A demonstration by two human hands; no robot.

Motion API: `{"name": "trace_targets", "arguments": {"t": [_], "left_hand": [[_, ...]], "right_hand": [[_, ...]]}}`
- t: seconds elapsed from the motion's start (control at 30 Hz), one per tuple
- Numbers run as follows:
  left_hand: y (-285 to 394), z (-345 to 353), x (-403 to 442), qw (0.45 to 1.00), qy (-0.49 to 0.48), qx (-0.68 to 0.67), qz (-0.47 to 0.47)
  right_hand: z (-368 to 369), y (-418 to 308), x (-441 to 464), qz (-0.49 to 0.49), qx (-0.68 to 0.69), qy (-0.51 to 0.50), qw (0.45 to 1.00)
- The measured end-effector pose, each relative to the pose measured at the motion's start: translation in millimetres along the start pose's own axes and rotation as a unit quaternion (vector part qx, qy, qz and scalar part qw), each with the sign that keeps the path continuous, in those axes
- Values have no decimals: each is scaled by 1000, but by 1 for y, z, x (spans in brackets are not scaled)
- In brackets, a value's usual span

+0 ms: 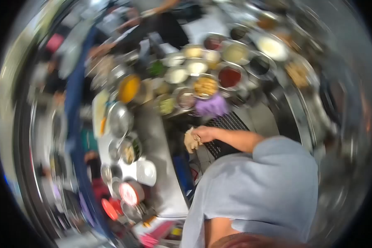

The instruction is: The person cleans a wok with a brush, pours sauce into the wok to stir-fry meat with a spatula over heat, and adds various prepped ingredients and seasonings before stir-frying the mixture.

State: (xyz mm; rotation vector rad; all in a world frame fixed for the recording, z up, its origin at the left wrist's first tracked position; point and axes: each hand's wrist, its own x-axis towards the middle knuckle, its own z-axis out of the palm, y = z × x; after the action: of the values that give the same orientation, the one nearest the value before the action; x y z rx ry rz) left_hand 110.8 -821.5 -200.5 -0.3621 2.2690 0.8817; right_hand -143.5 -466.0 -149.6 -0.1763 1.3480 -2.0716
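Observation:
My right hand [204, 133] reaches out from the grey-blue sleeve, its fingers closed around a crumpled beige cloth [191, 141]. The cloth hangs down from the fingers, between the steel counter [163, 165] and a black perforated mat [229, 124]. Past the hand, a purple cloth [212, 106] drapes below a bowl of yellowish pieces [205, 86]. My left hand does not show. Motion blurs much of the view.
Many bowls crowd the far side, including one of dark red sauce [230, 77] and one of orange contents [129, 88]. Along the steel counter stand a metal lid [120, 120], a white container [146, 172] and a red-rimmed tub [131, 193]. Other people stand at the far left.

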Motion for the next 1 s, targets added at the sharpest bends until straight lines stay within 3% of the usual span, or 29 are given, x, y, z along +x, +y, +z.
{"name": "trace_targets", "arguments": {"t": [0.03, 0.1, 0.17, 0.2, 0.23, 0.3, 0.33, 0.37, 0.4, 0.43, 0.5, 0.53, 0.57, 0.6, 0.63, 0.67, 0.73, 0.8, 0.83, 0.87, 0.9, 0.93, 0.97, 1.0], "left_hand": [[-3, -16, 1, 998, -50, 43, 20], [-2, -32, 8, 984, -132, 106, 52], [3, -30, 10, 973, -177, 129, 77], [9, -25, 13, 969, -189, 130, 88], [17, -23, 17, 966, -198, 130, 99], [35, -30, 24, 959, -215, 141, 120], [43, -26, 23, 956, -225, 141, 127], [52, -17, 20, 953, -234, 135, 134], [63, -6, 18, 951, -242, 128, 140], [76, 1, 18, 950, -247, 125, 146], [109, 7, 23, 944, -258, 128, 159], [124, 13, 25, 940, -269, 131, 164], [139, 23, 24, 935, -282, 132, 167], [156, 34, 24, 932, -293, 130, 170], [177, 49, 23, 929, -303, 124, 174], [198, 64, 25, 927, -308, 116, 179], [227, 81, 25, 928, -314, 102, 174], [246, 99, 19, 929, -323, 84, 161], [253, 104, 14, 930, -325, 76, 153], [263, 107, 12, 932, -325, 68, 147], [278, 109, 12, 933, -323, 60, 145], [293, 112, 14, 935, -321, 51, 145], [307, 116, 14, 935, -321, 43, 143], [318, 123, 13, 934, -326, 36, 141]], "right_hand": [[-14, 37, -1, 119, 324, 83, 935], [-16, 19, -85, 28, 373, 55, 926], [-42, 45, -137, -103, 355, 36, 929], [-58, 53, -167, -125, 346, 141, 919], [-74, 56, -198, -171, 343, 177, 906], [-77, 31, -270, -224, 260, 417, 841], [-83, 17, -305, -225, 90, 512, 824], [-97, 7, -331, -115, -66, 646, 752], [-78, -33, -363, -44, -168, 689, 703], [-40, -85, -390, 18, -214, 677, 704], [-104, -50, -382, -1, -396, 734, 552], [-122, -45, -372, 108, -411, 742, 518], [-136, -33, -364, 161, -404, 728, 530], [-135, -37, -367, 198, -336, 667, 635], [-170, -12, -343, 365, -437, 590, 572], [-135, -56, -344, 377, -367, 593, 609], [-125, -52, -334, 174, -372, 707, 575], [-108, -51, -336, 32, -386, 684, 618], [-114, -25, -326, -27, -354, 638, 684], [-82, -43, -347, 11, -285, 572, 769], [-93, -5, -332, 94, -396, 475, 780], [-83, 0, -340, 75, -444, 398, 799], [-56, -20, -363, -19, -381, 448, 809], [-46, -42, -386, 6, -347, 492, 798]]}}
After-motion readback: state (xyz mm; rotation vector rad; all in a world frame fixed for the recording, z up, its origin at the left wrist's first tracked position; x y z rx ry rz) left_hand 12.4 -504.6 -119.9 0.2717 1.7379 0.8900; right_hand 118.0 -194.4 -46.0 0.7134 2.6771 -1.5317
